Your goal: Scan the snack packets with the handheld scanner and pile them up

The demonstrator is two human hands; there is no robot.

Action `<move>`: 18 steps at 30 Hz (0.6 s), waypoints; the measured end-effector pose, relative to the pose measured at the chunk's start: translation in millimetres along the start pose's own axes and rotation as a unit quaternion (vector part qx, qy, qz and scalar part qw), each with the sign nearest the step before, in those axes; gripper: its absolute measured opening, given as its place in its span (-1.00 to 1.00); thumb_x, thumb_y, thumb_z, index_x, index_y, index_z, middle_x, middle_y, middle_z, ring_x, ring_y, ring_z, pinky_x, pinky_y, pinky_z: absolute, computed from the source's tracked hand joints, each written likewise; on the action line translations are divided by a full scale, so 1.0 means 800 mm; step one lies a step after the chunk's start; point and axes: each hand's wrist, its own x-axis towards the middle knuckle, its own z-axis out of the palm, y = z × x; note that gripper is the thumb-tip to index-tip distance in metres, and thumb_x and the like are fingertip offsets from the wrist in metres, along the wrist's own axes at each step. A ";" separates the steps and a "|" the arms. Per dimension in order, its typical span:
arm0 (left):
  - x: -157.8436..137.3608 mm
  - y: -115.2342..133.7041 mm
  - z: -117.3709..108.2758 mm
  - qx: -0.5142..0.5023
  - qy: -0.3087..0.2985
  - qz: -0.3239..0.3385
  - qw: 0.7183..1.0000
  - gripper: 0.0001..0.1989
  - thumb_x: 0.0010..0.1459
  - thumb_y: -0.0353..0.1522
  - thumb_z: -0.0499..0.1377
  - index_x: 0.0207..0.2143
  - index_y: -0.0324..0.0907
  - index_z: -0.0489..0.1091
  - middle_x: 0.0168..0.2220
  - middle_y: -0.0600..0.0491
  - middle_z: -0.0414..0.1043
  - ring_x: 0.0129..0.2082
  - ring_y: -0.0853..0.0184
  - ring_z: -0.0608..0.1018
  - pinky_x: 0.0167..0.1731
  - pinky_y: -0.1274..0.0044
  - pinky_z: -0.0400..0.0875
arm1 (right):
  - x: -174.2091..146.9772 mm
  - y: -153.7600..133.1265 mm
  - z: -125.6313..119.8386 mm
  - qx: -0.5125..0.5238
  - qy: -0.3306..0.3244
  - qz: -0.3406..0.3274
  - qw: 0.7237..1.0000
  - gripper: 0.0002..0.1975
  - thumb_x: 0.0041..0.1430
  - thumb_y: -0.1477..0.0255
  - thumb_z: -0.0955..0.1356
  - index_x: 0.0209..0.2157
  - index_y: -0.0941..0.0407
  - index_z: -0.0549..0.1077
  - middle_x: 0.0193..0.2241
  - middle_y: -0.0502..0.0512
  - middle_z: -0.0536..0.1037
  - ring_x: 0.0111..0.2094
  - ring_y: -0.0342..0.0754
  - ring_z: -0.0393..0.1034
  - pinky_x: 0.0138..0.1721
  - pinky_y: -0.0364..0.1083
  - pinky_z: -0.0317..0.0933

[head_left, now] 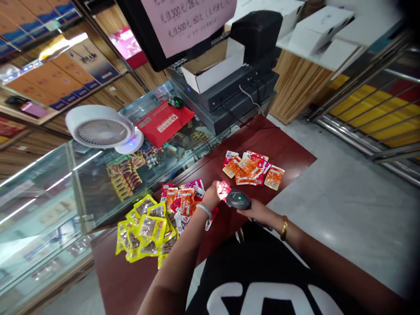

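My left hand [211, 195], with a silver bracelet at the wrist, pinches a small red snack packet [223, 190] that is lit brightly. Wrapped round a dark handheld barcode scanner [238, 199] with a green light is my right hand [257, 211]; the scanner's head points at the packet from close by. Beside my left wrist lies a pile of red and orange packets [187, 201]. Further left, yellow snack packets [149, 229] with clear windows are heaped. Another group of orange and red packets [251, 169] rests beyond the scanner. The lettering on the held packet is unreadable.
The dark red tabletop [282, 144] adjoins a glass display counter [88, 179]. On the glass stand a white fan [101, 127] and a red mat [164, 124] with a mouse [175, 102]. A till [223, 98] carries a white box [213, 72]. Metal railing [370, 122] is at right.
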 end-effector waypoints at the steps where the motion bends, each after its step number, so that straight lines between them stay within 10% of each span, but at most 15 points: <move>1: -0.009 -0.005 -0.016 0.034 -0.011 -0.025 0.999 -0.56 0.02 -0.30 0.30 -0.04 -0.18 0.32 -0.23 -0.08 0.53 -0.22 0.18 0.58 -0.18 0.41 0.40 | 0.001 -0.001 0.001 0.000 -0.007 0.000 1.000 -0.69 -0.01 0.32 0.48 -0.23 0.17 0.49 -0.72 -0.14 0.38 -0.70 -0.20 0.21 -0.63 -0.21 0.08; 8: -0.011 0.000 -0.085 0.287 0.115 -0.043 0.950 -0.55 0.08 -0.17 0.25 -0.01 -0.16 0.39 -0.06 -0.16 0.45 0.02 0.05 0.45 0.01 0.32 0.28 | 0.005 0.012 0.000 0.014 -0.013 0.020 1.000 -0.68 -0.01 0.31 0.47 -0.23 0.19 0.48 -0.76 -0.17 0.31 -0.73 -0.21 0.15 -0.68 -0.21 0.00; 18: 0.139 0.054 0.036 0.215 0.085 -0.046 0.972 -0.54 0.04 -0.23 0.29 -0.02 -0.21 0.39 -0.02 -0.18 0.42 0.01 0.11 0.44 -0.03 0.40 0.28 | -0.016 0.031 -0.030 0.030 0.039 0.029 0.998 -0.72 0.02 0.24 0.45 -0.32 0.14 0.46 -0.75 -0.15 0.31 -0.72 -0.21 0.14 -0.66 -0.20 0.00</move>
